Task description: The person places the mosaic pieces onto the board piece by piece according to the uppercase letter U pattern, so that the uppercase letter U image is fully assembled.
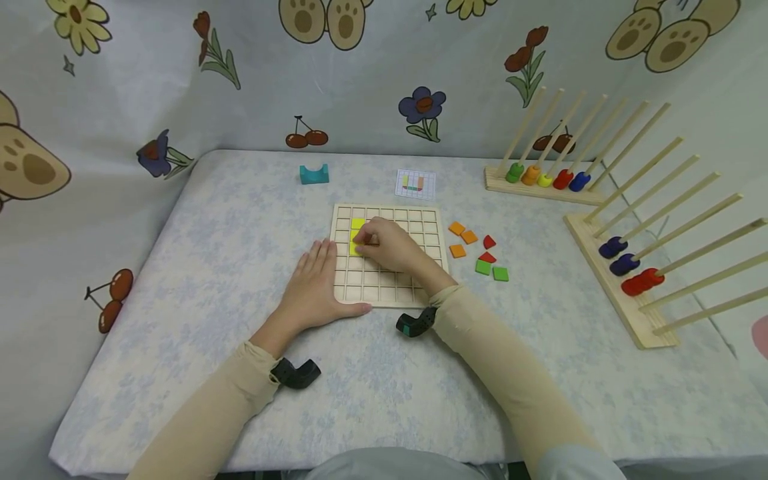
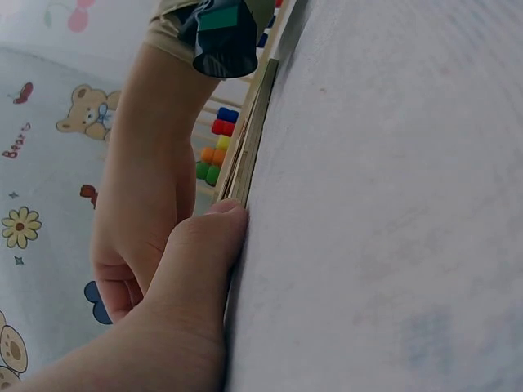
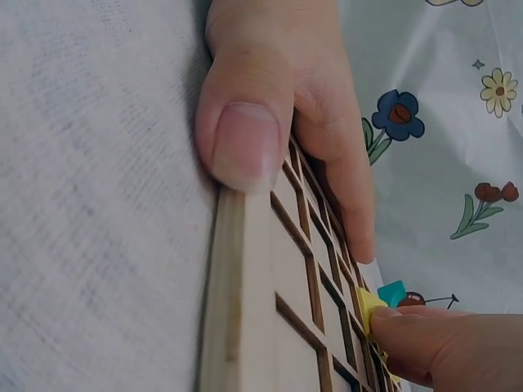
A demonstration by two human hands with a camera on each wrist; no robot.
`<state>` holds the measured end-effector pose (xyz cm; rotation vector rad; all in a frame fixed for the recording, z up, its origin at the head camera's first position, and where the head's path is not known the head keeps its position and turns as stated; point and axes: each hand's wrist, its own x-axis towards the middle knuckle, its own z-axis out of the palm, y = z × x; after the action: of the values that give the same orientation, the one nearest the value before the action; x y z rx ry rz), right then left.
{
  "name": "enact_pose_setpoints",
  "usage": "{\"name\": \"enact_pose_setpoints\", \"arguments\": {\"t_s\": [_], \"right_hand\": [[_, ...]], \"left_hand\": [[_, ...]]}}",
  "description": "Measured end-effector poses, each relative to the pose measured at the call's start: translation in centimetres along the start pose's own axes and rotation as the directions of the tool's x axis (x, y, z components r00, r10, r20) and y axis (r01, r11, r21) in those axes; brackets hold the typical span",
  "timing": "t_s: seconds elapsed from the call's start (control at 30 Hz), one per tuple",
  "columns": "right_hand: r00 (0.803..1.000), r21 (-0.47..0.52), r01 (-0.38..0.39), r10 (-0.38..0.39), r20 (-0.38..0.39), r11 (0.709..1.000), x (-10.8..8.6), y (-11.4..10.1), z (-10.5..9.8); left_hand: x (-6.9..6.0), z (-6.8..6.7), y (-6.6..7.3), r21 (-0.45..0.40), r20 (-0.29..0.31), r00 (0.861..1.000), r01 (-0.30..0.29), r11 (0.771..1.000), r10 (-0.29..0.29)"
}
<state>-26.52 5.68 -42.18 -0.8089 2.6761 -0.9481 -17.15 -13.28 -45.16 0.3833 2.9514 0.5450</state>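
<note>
A wooden grid board point(image 1: 384, 287) lies on the table with yellow tiles point(image 1: 357, 224) in a column at its upper left. My left hand point(image 1: 315, 283) rests flat along the board's left side, fingers straight, its thumb at the near edge; the left wrist view shows that thumb point(image 2: 196, 261) against the rim. Over the yellow column, my right hand point(image 1: 393, 247) has thumb and fingers together. In the right wrist view the right hand point(image 3: 441, 347) pinches a yellow tile point(image 3: 369, 305) at the board's surface; the fingers partly cover it.
Orange tiles point(image 1: 458, 251), red pieces point(image 1: 487, 257) and green tiles point(image 1: 501, 273) lie right of the board. Behind are a pattern card point(image 1: 415, 185) and a teal block point(image 1: 315, 175). Two peg racks point(image 1: 543, 191) point(image 1: 624, 293) with coloured beads stand at the right.
</note>
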Motion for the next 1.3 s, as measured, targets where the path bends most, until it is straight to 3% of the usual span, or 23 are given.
{"name": "enact_pose_setpoints", "arguments": {"t_s": [0.3, 0.53, 0.8, 1.07, 1.3], "right_hand": [[0.999, -0.025, 0.05, -0.049, 0.021, 0.998, -1.1, 0.0, -0.6], [0.999, 0.016, 0.044, -0.044, -0.002, 0.999, -3.2, 1.7, -2.7], [0.991, 0.019, -0.101, 0.102, -0.081, 0.995, -6.4, 5.9, -6.3], [0.945, 0.002, -0.278, 0.274, -0.178, 0.961, -9.8, 10.3, -9.6], [0.887, 0.009, -0.403, 0.393, -0.243, 0.915, -12.5, 13.0, -11.2]], "left_hand": [[0.0, 0.0, 0.1, -0.004, -0.001, 1.0, 0.0, 1.0, 0.0], [0.0, -0.2, 0.3, -0.007, 0.004, 1.0, 0.011, 1.0, -0.011], [0.0, -0.2, 0.4, -0.01, 0.007, 1.0, 0.007, 1.0, -0.007], [0.0, 0.0, 0.2, -0.015, 0.0, 1.0, 0.0, 1.0, 0.0], [-0.1, 0.0, 0.1, -0.024, -0.009, 1.0, -0.001, 1.0, 0.001]]}}
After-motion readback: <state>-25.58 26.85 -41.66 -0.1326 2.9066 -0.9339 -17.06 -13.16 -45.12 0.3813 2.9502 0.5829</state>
